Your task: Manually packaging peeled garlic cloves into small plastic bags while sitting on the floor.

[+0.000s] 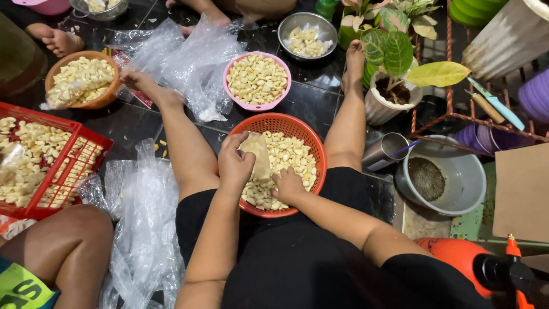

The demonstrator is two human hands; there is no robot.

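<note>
The person sits on the dark floor [320, 91] with legs spread around an orange basket [309, 140] of peeled garlic cloves [289, 157]. The left hand [234, 163] pinches a small clear bag [257, 154] by its edge and holds it upright over the basket's near left side. The right hand [287, 186] lies curled down in the cloves at the basket's near rim, fingers bent among them; whether it grips any cannot be told. Left of the person's thigh lies crumpled clear plastic [143, 229], with another person's knee [74, 240] just beside it and a red crate [86, 151] of cloves beyond. To the right stand a steel cup [383, 151] and a grey bucket [463, 183]. Farther off sit a pink bowl [229, 71] of cloves, an orange bowl [108, 94] with cloves, more plastic sheets [183, 57], a steel bowl [326, 31] and a potted plant [394, 86].
</note>
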